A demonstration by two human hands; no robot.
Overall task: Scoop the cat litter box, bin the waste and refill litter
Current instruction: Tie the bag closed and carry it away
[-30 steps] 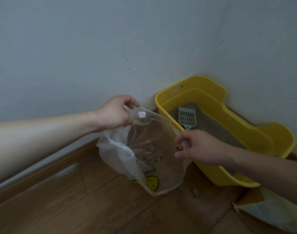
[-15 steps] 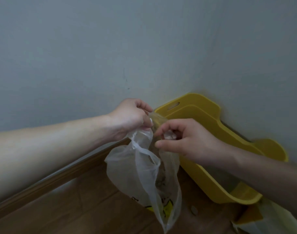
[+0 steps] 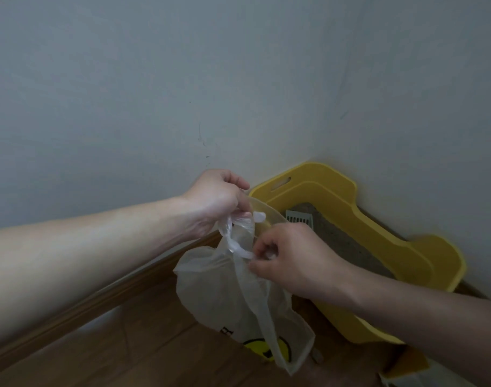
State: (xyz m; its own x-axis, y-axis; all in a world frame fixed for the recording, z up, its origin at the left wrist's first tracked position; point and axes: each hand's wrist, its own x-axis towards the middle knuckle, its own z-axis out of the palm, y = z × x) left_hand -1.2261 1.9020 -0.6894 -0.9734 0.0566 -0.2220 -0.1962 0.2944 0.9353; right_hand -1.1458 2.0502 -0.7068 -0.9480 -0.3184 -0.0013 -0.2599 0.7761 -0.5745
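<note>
While the left hand [image 3: 216, 199] clenches its gathered top and the right hand [image 3: 291, 258] pinches a handle strip in its fingers, the thin translucent bag [image 3: 216, 297], with a yellow face printed low down, hangs over the wooden floor [image 3: 127, 344], the yellow litter box [image 3: 336, 180] at its 3 o'clock.

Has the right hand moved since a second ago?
Yes: against the yellow litter box, the right hand moved left toward the left hand, drawing the plastic bag shut.

Left hand [image 3: 214, 203] fisted, raised; right hand [image 3: 294, 263] lower, fingers [image 3: 269, 245] curled, pinching.
</note>
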